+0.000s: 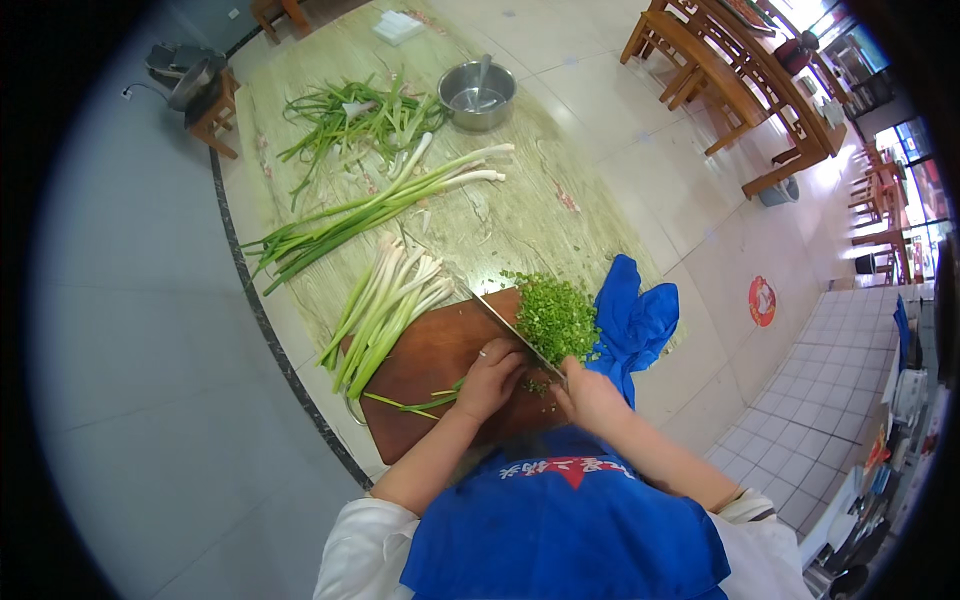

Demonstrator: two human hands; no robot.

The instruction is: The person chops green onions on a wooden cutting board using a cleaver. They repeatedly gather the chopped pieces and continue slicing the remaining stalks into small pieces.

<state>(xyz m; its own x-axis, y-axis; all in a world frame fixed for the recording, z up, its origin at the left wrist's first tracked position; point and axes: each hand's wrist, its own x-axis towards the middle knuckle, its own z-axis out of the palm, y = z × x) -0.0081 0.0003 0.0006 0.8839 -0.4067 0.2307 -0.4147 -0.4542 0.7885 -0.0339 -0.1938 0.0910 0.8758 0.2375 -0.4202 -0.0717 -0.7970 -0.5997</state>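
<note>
A brown wooden cutting board (pixel 442 330) lies at the table's near edge. My right hand (pixel 589 390) grips the handle of a knife (pixel 506 322), whose blade points away to the left. Beside the blade, my left hand (pixel 491 379) presses green onion leaves (pixel 427 405) on the board, fingers curled. A heap of chopped green onion (pixel 555 315) sits right of the blade. Trimmed green onions (pixel 397 307) lie across the board's left edge. Farther back are longer green onions (pixel 375 206) and a loose pile of leaves and peelings (pixel 367 120).
A steel bowl (pixel 477 97) with a utensil in it stands on the patterned table (pixel 525 217). Blue cloth (pixel 634 319) lies right of the heap. White items (pixel 397 28) are at the far end. A wooden bench (pixel 697 64) stands back right, a stool (pixel 214 112) back left.
</note>
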